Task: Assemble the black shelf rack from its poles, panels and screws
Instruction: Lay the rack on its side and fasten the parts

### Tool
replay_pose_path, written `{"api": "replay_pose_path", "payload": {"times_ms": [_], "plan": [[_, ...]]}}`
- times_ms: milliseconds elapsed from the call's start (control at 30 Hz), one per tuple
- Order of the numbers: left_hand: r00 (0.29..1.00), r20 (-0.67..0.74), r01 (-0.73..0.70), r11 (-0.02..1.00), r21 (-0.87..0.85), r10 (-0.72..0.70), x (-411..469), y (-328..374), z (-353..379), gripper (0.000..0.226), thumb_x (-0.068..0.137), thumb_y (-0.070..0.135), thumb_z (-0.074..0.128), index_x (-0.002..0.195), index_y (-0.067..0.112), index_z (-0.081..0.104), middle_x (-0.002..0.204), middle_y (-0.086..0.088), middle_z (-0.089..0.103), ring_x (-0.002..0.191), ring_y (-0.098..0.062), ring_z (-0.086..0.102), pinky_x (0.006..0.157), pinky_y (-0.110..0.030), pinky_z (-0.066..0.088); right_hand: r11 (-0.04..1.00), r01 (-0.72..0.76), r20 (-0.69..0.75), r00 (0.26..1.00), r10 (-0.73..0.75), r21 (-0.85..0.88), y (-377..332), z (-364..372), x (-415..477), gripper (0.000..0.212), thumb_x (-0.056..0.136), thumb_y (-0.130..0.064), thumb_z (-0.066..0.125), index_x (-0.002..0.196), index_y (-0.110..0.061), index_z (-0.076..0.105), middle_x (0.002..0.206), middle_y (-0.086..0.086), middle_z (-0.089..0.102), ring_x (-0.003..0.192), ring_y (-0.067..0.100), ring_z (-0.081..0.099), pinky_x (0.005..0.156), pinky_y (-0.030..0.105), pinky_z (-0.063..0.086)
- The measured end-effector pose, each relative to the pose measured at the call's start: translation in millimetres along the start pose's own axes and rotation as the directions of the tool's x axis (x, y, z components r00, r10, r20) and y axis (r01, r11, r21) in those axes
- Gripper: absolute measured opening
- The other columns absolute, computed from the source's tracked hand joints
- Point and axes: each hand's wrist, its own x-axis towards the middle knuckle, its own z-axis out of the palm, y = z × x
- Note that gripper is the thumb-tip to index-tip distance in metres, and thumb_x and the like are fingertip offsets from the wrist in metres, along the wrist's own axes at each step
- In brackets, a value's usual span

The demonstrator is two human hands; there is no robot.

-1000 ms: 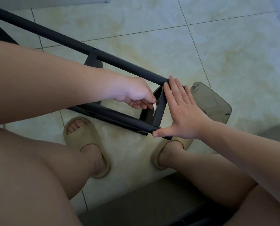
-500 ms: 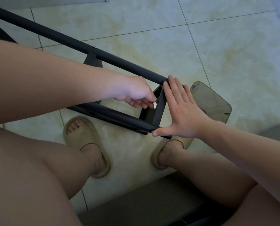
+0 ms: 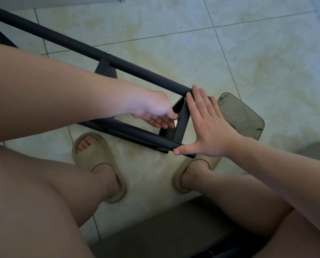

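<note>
Two black poles run from the upper left toward the centre: the far pole (image 3: 84,45) and the near pole (image 3: 137,135). A black panel (image 3: 181,125) joins their ends, and a second panel bracket (image 3: 104,68) hangs under the far pole by a screw (image 3: 107,52). My left hand (image 3: 155,110) curls its fingers on the end panel's inner edge. My right hand (image 3: 209,127) lies flat and spread against the outer side of the panel, fingertips on the far pole's end, thumb tip pressing a small screw (image 3: 173,150) at the near pole's end.
A translucent grey plastic tray (image 3: 243,116) lies on the tiled floor just behind my right hand. My feet in beige slippers (image 3: 97,161) rest below the frame. A dark seat edge (image 3: 164,231) crosses the bottom.
Almost nothing: both hands hold the same places on the panel and poles, with only a slight shift of the left fingers.
</note>
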Motion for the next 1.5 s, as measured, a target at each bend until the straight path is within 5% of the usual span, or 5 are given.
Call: {"api": "replay_pose_path", "payload": {"times_ms": [633, 1267, 1500], "plan": [[0.987, 0.111, -0.138, 0.958, 0.253, 0.113, 1.6, -3.7, -15.9, 0.021, 0.103, 0.016, 0.053, 0.085, 0.015, 0.063, 0.077, 0.005, 0.075, 0.076, -0.009, 0.065, 0.071, -0.024, 0.049, 1.0, 0.001, 0.012, 1.0, -0.001, -0.008, 0.1, -1.2, -0.1, 0.149, 0.058, -0.105, 0.029, 0.158, -0.007, -0.019, 0.164, 0.012, -0.032, 0.152, 0.026, -0.029, 0.125, 0.047, -0.014], [0.97, 0.239, -0.162, 0.848, 0.505, 0.043, -7.7, -1.2, -25.5, 0.022, 0.101, 0.016, 0.057, 0.084, 0.02, 0.07, 0.091, 0.008, 0.078, 0.098, -0.008, 0.07, 0.08, -0.027, 0.049, 1.0, 0.001, -0.006, 1.0, -0.001, -0.006, 0.8, 1.4, 0.5, 0.148, 0.058, -0.107, 0.027, 0.158, -0.009, -0.02, 0.164, 0.011, -0.031, 0.151, 0.023, -0.032, 0.124, 0.045, -0.015], [0.973, 0.226, -0.171, 0.8, 0.575, 0.046, -5.8, -1.5, -21.8, 0.02, 0.098, 0.017, 0.062, 0.081, 0.024, 0.071, 0.082, 0.014, 0.071, 0.084, -0.003, 0.064, 0.073, -0.021, 0.048, 1.0, -0.004, 0.003, 1.0, 0.004, -0.007, 0.2, -0.7, 0.3, 0.148, 0.058, -0.105, 0.03, 0.158, -0.008, -0.021, 0.164, 0.012, -0.031, 0.151, 0.025, -0.031, 0.124, 0.046, -0.015]]}}
